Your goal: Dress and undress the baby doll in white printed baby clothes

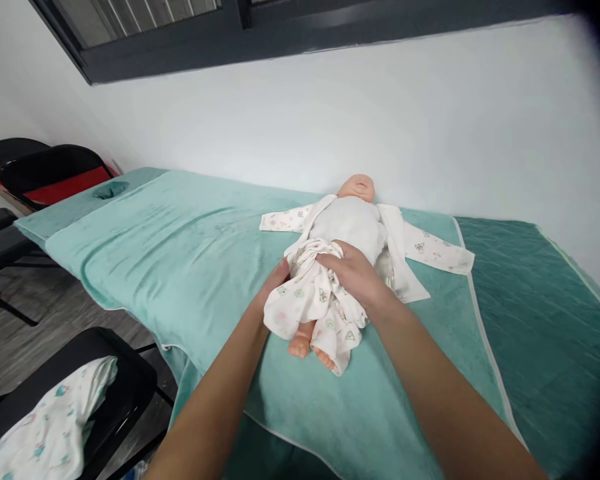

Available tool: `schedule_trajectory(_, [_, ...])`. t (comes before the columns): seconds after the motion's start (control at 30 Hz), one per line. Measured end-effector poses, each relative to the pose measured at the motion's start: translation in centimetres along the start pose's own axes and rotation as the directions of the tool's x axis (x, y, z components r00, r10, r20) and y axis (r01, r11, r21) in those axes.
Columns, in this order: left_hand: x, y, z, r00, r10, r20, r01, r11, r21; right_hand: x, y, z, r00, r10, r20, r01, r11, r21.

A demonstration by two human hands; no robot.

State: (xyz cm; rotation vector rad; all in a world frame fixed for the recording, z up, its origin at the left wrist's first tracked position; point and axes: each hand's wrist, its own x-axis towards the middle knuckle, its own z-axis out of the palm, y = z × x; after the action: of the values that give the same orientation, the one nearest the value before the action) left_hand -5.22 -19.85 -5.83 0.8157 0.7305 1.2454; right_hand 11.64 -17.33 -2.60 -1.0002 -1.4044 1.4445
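A baby doll [357,185] lies on its back, its head towards the wall and its bare feet towards me. White printed baby pants [317,293] are bunched around its hips and legs. Both doll feet poke out at the leg ends. My left hand [276,275] grips the left side of the pants, its fingers mostly hidden by cloth. From the other side, my right hand [356,272] pinches the gathered waist between thumb and fingers. A printed white shirt [437,253] spreads open beneath the doll, sleeves out to both sides, and plain white cloth covers the belly.
Teal towelling [200,233] covers a long bed against the white wall [300,127]. A face hole [111,191] shows at its far left end. On a black chair [123,380] at lower left lies a printed white cloth [50,427]. More chairs stand at the left.
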Motion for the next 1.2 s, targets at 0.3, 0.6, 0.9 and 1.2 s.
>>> schedule_trajectory(0.3, [0.0,-0.2,-0.7,0.985,-0.124,0.121,0.108,0.986,0.13,0.1,0.1,0.3,0.998,-0.032,-0.048,0.027,0.995,-0.096])
schedule_trajectory(0.6, [-0.5,0.0,-0.4,0.995,-0.09,-0.051,0.088,0.996,-0.024,-1.3,-1.6,-0.5,0.889,0.09,0.45,-0.035,0.991,-0.13])
schedule_trajectory(0.9, [0.3,-0.4,-0.6,0.999,-0.05,0.017,0.05,0.999,-0.017,-1.3,-0.8,-0.9,0.921,0.131,0.367,-0.163,0.985,0.058])
schedule_trajectory(1.2, [0.1,-0.4,-0.3,0.996,-0.051,0.071,0.051,0.999,-0.004,-1.1,-0.4,-0.3,0.955,0.063,0.29,-0.138,0.959,0.248])
